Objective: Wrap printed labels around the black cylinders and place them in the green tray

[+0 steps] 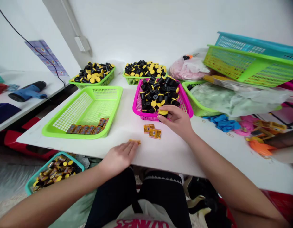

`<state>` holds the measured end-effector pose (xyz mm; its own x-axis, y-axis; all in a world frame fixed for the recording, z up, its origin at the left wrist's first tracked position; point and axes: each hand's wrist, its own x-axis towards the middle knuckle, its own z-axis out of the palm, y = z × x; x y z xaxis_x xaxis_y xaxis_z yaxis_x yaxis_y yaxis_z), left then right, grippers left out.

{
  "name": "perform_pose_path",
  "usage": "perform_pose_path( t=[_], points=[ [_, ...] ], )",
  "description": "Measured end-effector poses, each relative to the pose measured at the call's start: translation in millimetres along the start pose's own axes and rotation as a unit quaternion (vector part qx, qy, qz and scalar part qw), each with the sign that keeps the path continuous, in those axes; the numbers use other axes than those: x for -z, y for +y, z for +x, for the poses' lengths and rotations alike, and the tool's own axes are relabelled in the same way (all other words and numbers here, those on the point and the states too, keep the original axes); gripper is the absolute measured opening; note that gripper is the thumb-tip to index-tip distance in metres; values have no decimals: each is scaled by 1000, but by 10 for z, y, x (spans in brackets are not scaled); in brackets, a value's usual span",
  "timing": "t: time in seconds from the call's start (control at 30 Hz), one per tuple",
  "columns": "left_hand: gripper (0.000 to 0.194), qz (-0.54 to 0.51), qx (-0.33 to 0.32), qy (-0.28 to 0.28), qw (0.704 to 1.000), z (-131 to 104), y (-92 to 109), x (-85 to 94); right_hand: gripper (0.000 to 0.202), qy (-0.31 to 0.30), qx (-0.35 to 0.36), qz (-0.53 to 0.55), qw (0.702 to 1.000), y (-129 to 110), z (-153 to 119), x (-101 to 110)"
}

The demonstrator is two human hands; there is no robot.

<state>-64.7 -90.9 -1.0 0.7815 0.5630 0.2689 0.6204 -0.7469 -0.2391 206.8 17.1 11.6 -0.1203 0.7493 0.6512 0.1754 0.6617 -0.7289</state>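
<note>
My right hand is closed on a small black canister with a yellow cap, at the front edge of the pink basket. That basket is heaped with more black canisters. Lower on the white table, my left hand has its fingers together on a flat orange printed sleeve. Two similar printed sleeves lie between my hands, partly overlapping. To the left, a green basket holds several canisters wrapped in printed sleeves along its near side.
Two green baskets of black and yellow canisters stand by the wall. Stacked baskets and plastic bags crowd the right. A blue heat gun lies on the left table. A teal basket of wrapped canisters sits below.
</note>
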Motion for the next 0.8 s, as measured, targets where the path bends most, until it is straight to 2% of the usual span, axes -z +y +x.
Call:
perform_pose_path(
  t=[0.1,0.2,0.27,0.4,0.5,0.57,0.67,0.73,0.8],
  points=[
    [36,-81,109,-73,988,250,-151,-131,26,10,29,-35,999,-23,-25,-21],
    [28,-206,191,-121,952,381,-260,-191,25,24,59,-94,994,-86,-34,-38],
    [25,-273,220,-92,932,400,-299,-185,27,34,47,-83,995,-123,-42,-62],
    [21,-348,293,58,889,400,-279,-93,37,35,-49,46,997,-163,-81,-145],
    [16,-434,343,143,821,457,-203,-23,40,21,-102,102,989,-200,-119,-204],
    [19,-527,370,159,749,523,-156,-18,39,15,-123,120,985,-239,-140,-228],
    [34,-651,385,153,636,618,-110,-81,40,2,-145,134,980,-307,-162,-238],
    [38,-688,380,142,602,653,-86,-133,42,0,-154,129,980,-346,-167,-230],
    [41,-686,367,133,615,659,-58,-161,45,-2,-157,109,982,-372,-167,-216]
  ],
)
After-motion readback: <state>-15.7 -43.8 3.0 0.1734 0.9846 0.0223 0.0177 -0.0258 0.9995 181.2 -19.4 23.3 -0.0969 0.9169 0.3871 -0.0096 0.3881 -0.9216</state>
